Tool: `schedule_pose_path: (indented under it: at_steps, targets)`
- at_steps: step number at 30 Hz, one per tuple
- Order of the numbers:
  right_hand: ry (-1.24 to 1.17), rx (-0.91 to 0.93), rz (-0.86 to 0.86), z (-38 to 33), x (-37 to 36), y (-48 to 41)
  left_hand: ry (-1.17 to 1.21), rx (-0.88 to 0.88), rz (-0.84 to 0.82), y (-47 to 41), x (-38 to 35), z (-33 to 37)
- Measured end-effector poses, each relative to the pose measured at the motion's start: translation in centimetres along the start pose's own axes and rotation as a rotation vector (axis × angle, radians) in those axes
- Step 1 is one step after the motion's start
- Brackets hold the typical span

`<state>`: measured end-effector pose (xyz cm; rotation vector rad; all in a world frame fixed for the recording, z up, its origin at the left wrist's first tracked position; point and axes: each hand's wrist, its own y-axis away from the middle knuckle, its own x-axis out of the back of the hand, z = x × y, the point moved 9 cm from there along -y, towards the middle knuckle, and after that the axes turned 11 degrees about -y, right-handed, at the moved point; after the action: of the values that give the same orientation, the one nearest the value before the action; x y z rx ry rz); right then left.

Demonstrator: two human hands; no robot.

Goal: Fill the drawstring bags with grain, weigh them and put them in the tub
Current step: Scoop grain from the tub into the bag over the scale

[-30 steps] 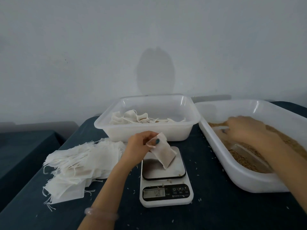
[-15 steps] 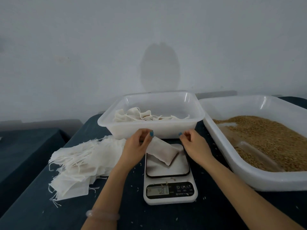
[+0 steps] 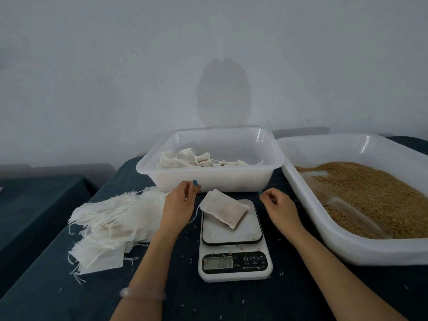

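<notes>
Lying on scale, plump white bag, left hand, right hand curled alongside, grips unclear, readout blurry

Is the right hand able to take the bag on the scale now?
Probably yes. The right hand hovers just right of the bag, which lies uncovered on the scale; nothing stands between them.

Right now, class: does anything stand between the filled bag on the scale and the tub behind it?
Nothing visible does. The filled bag lies on the scale; only the tub wall rises between.
</notes>
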<state>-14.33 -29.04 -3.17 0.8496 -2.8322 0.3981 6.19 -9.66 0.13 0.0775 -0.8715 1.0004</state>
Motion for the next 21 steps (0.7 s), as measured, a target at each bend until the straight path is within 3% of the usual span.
schedule_pose_path:
  at_steps: [9,13,21]
  targets:
    - [0.002,0.008,-0.001,0.1,0.0,-0.1,0.041,-0.007,-0.085,0.5,-0.4,0.9]
    - [0.010,0.019,-0.002,0.1,0.0,-0.2,-0.003,-0.096,-0.197,1.5,-1.4,2.6]
    - [0.032,0.036,-0.007,0.2,-0.2,-0.3,0.144,-0.314,-0.204,3.0,-0.4,6.6]
